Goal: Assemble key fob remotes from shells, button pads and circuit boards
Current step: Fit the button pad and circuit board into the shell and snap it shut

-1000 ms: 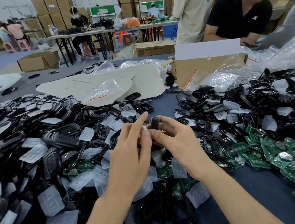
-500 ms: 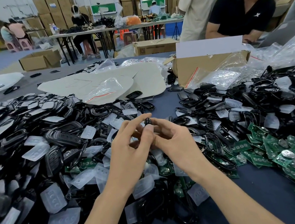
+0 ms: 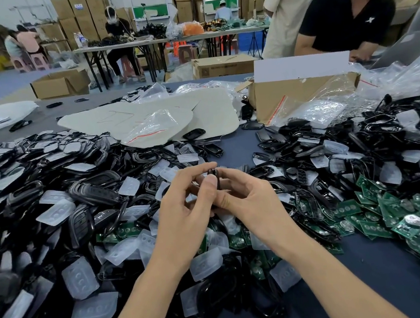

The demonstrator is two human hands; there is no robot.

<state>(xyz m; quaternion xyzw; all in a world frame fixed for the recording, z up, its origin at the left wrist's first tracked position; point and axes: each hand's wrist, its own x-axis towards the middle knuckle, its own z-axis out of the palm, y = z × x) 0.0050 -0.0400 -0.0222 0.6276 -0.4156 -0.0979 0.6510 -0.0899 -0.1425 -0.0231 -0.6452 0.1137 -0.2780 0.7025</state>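
Observation:
A black key fob (image 3: 213,174) stands on edge between my two hands above the middle of the table. My left hand (image 3: 183,214) pinches it from the left with thumb and forefinger. My right hand (image 3: 247,201) grips it from the right, and most of the fob is hidden by the fingers. Black shells (image 3: 92,190) lie heaped at the left, mixed with clear button pads (image 3: 55,211). Green circuit boards (image 3: 399,218) are piled at the right.
More black shells (image 3: 359,147) heap at the right. An open cardboard box (image 3: 301,93) with plastic bags (image 3: 311,113) stands behind, beside white foam sheets (image 3: 146,119). A person in black (image 3: 344,12) leans over the far right. Bare blue table (image 3: 363,293) shows front right.
Both hands have lowered slightly and closed in on the fob. The left forefinger now curls over its top edge, and less of the fob shows.

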